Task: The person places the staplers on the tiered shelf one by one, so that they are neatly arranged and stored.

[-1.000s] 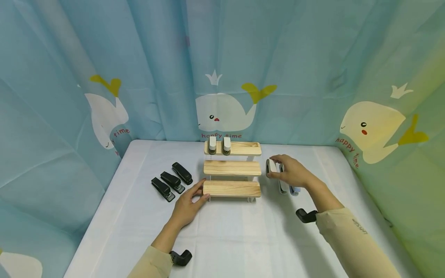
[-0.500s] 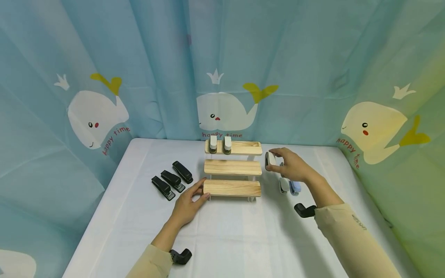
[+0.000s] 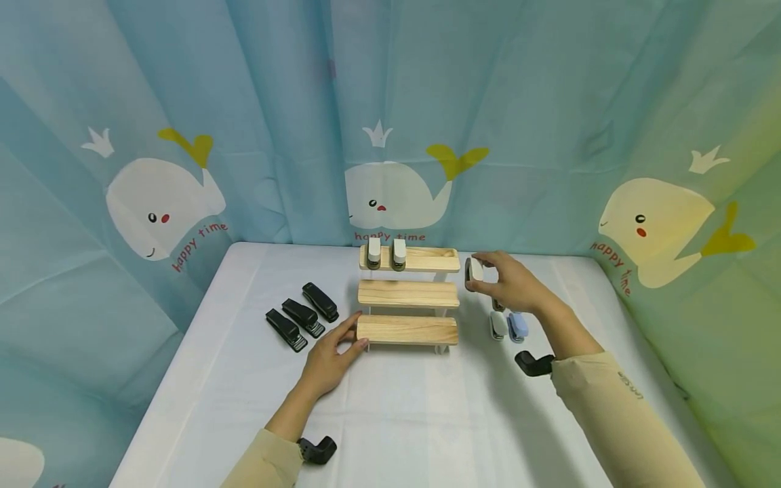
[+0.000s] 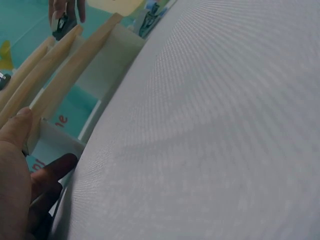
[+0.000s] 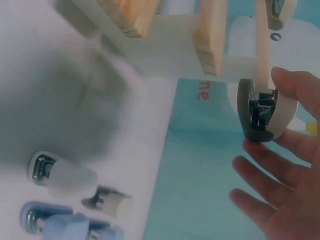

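Note:
My right hand (image 3: 515, 285) pinches a small white stapler (image 3: 475, 270) with a dark base between thumb and fingers, above the table right of a three-tier wooden shelf (image 3: 407, 294). In the right wrist view that stapler (image 5: 245, 107) hangs beside the ends of the boards, its metal inside showing. At the shelf's left end, my left hand (image 3: 326, 362) holds the bottom tier, thumb toward the front and fingers behind. The left wrist view has the thumb (image 4: 20, 125) against the board's end. Two white staplers, one (image 3: 374, 251) left of the other (image 3: 399, 253), stand on the top tier.
Several small staplers lie right of the shelf, among them a pale one (image 3: 498, 325) and a blue one (image 3: 518, 327); another is partly behind my right hand. Three black staplers (image 3: 302, 317) lie to the left. A whale-print curtain (image 3: 525, 108) borders the table.
My right hand has lifted the white stapler and moved it slightly toward the back, uncovering more of the staplers below. The left hand stays at the shelf's end.

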A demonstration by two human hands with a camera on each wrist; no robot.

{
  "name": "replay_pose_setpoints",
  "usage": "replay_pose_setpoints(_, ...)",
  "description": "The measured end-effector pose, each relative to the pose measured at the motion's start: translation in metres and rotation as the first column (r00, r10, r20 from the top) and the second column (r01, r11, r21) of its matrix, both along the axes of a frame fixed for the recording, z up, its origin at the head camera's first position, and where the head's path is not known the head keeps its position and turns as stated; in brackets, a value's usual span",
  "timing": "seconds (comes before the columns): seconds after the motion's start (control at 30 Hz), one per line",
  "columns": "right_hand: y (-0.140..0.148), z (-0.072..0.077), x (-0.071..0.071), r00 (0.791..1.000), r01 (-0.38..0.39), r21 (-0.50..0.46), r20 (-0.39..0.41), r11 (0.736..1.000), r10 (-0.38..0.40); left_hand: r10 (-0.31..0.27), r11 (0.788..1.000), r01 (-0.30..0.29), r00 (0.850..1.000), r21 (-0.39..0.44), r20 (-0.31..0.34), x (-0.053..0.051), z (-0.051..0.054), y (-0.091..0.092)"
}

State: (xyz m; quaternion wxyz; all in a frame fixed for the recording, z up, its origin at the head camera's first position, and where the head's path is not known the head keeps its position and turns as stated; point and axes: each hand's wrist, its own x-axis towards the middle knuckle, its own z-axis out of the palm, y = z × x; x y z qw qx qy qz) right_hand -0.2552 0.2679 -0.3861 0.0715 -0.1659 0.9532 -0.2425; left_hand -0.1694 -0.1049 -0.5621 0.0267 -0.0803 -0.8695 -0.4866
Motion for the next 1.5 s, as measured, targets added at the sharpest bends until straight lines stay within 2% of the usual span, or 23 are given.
replay_pose_setpoints(0.73,-0.015,0.02,-0.002,1.0,-0.013,-0.046,-0.009,0.999,0.013,0.007,1.0,-0.007,1.0,-0.003,-0.012,0.0,-0.001,-0.002)
replay_pose_setpoints(1.1,-0.022,0.024,-0.005,1.0,-0.023,-0.08,0.004,0.997,0.024,0.004,1.0,-0.004,1.0,-0.023,-0.02,0.0,-0.002,-0.001)
replay_pose_setpoints(1.5,-0.034,0.027,-0.009,0.999,-0.036,-0.079,-0.012,0.996,0.035,-0.006,1.0,0.006,1.0,-0.004,-0.028,-0.001,-0.002,0.0)
